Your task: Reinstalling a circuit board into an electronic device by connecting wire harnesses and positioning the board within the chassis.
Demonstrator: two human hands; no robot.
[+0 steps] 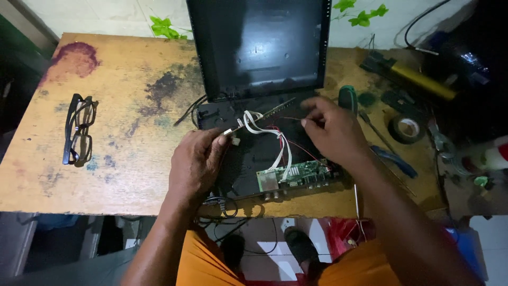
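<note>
A black open device case [241,159] lies on the worn wooden table [127,159], with a dark flat panel [259,47] propped upright behind it. A green circuit board [293,176] sits at the case's front edge, with white and red wires [283,145] running up from it. My left hand [198,161] pinches a small white connector [233,135] at the end of the white wires. My right hand [330,130] holds a thin red wire [290,118] between thumb and forefinger over the case.
Black-framed glasses [78,128] lie at the table's left. To the right are a green-handled screwdriver [347,98], a roll of black tape [406,128], blue-handled pliers [394,160], a yellow-barrelled tool [420,79] and other clutter. Black cables hang off the front edge.
</note>
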